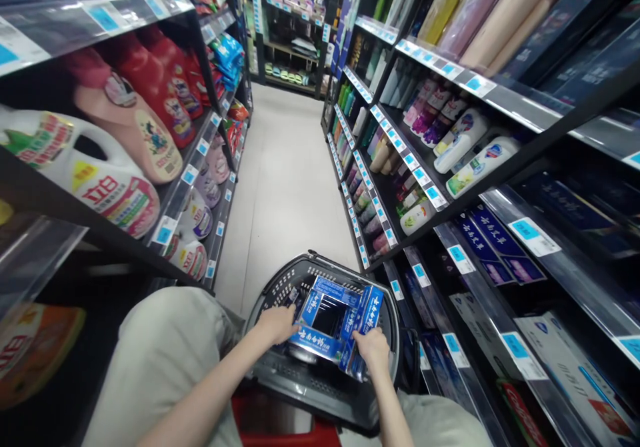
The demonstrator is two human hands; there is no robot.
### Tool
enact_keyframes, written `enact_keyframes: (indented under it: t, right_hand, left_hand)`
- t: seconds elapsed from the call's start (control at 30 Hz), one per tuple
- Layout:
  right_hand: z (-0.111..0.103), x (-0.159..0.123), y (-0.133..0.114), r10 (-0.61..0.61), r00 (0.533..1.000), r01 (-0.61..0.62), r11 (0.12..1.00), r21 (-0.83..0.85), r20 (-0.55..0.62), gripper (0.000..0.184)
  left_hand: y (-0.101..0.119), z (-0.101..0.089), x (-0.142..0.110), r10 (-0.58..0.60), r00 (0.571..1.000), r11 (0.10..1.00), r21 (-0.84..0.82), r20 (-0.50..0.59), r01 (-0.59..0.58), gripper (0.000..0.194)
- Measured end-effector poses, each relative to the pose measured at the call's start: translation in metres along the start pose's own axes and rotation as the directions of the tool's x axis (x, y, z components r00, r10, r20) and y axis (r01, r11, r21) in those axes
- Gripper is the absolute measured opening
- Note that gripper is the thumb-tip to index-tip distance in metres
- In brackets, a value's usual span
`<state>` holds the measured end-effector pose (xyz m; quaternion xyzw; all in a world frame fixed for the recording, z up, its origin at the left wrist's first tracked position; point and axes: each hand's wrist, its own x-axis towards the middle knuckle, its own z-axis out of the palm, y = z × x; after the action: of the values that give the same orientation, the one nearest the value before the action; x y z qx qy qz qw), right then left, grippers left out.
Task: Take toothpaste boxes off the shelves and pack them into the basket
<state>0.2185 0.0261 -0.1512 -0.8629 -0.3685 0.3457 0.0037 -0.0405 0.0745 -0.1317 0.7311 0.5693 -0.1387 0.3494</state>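
Observation:
Blue toothpaste boxes (320,342) with white lettering form a square around a dark open middle, inside a black shopping basket (280,383). My left hand (277,325) is closed at the left corner of this square, its fingertips on the blue cardboard. On the right side, my right hand (373,347) grips a long blue toothpaste box (367,313) that stands at a slant along the square's edge. Its thumb lies on the printed face, and the other fingers are partly hidden behind the box. Whether the boxes are joined or separate I cannot tell.
Shelves with detergent bottles (120,193) flank the aisle on the left. Right-hand shelves carry wash bottles (483,165) and toothpaste cartons (493,243). Pale floor (280,187) runs to a far display rack (293,47). My knees bracket the basket; something red (290,439) lies beneath it.

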Motion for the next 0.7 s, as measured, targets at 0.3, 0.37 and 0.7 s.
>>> enact_keyframes:
  t: [0.3,0.37,0.7]
  right_hand:
    - [0.042,0.036,-0.006,0.049,0.988,-0.074,0.982,-0.174,-0.144,0.065]
    - [0.049,0.040,-0.004,0.049,0.987,-0.077,0.980,-0.183,-0.154,0.066]
    - [0.055,0.044,0.003,0.063,0.990,-0.084,0.982,-0.167,-0.127,0.063]
  left_hand:
    - [0.004,-0.003,-0.004,-0.024,1.000,0.999,0.037,0.019,0.023,0.053]
    - [0.004,-0.004,-0.003,-0.036,0.999,0.999,0.040,0.018,0.035,0.052]
    - [0.006,-0.003,0.001,-0.047,0.998,0.998,0.052,0.043,0.044,0.051]
